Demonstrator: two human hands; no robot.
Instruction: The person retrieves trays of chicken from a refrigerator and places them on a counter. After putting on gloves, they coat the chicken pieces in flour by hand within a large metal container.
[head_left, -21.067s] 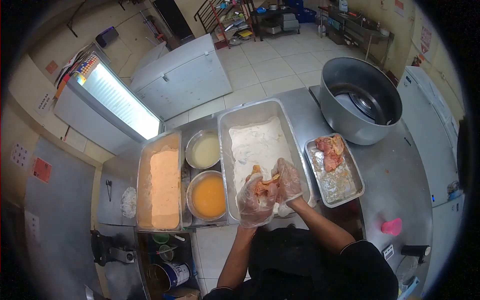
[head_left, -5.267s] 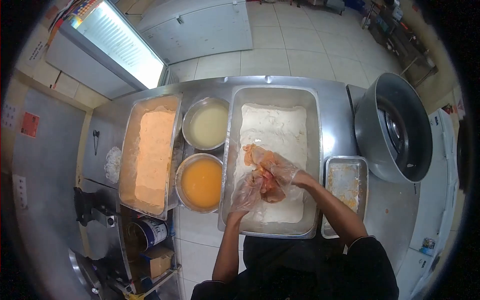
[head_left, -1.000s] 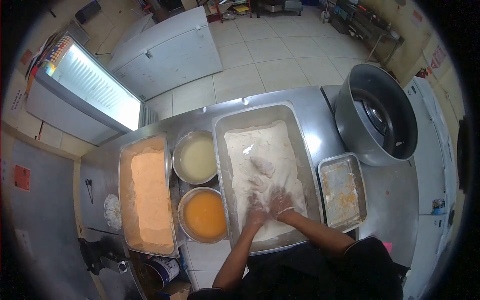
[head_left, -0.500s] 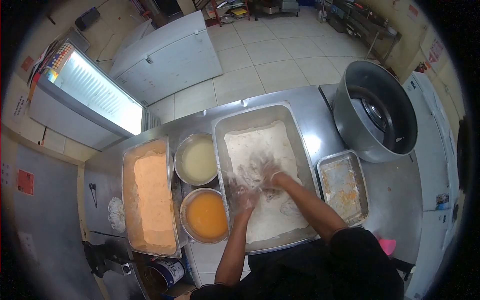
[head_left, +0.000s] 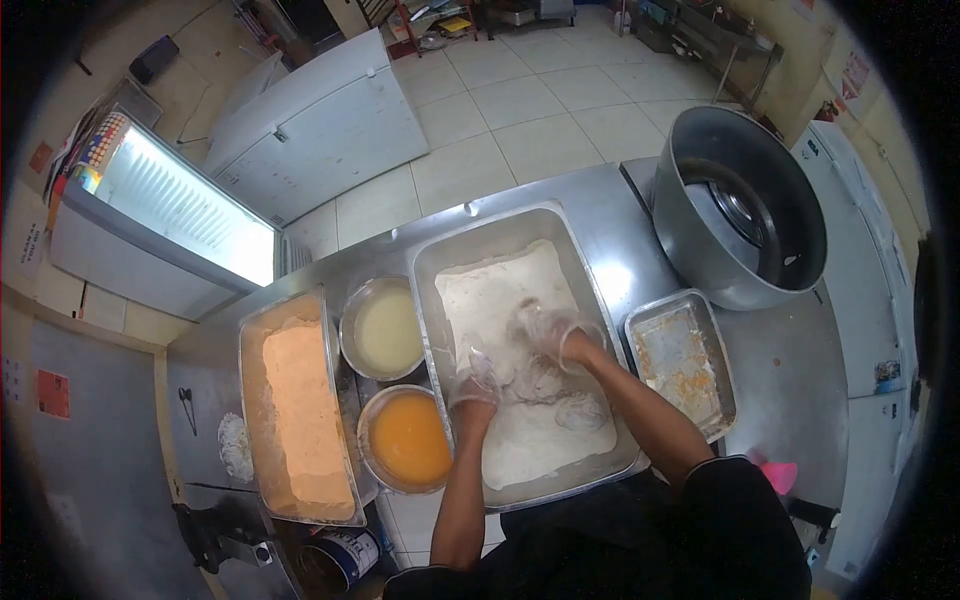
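A deep metal tray (head_left: 430,300) holds white flour (head_left: 500,290). Flour-covered pieces (head_left: 535,380) lie between my hands in its middle, with another coated piece (head_left: 580,411) to their lower right. My left hand (head_left: 476,385), in a clear plastic glove, is at the tray's left side over the flour; its fingers are blurred. My right hand (head_left: 555,335), gloved too, hovers over the flour right of centre, with its fingers smeared by motion. Whether either hand holds anything cannot be made out.
Left of the tray stand a bowl of orange liquid (head_left: 410,438), a bowl of pale liquid (head_left: 388,331) and a tray of orange powder (head_left: 305,410). To the right are a small smeared tray (head_left: 680,362), a large grey pot (head_left: 700,235) and a pink cup (head_left: 778,476).
Both hands have come up from the tray's near part and moved apart. The coated pieces have shifted and lie differently in the flour. The camera view has tilted slightly.
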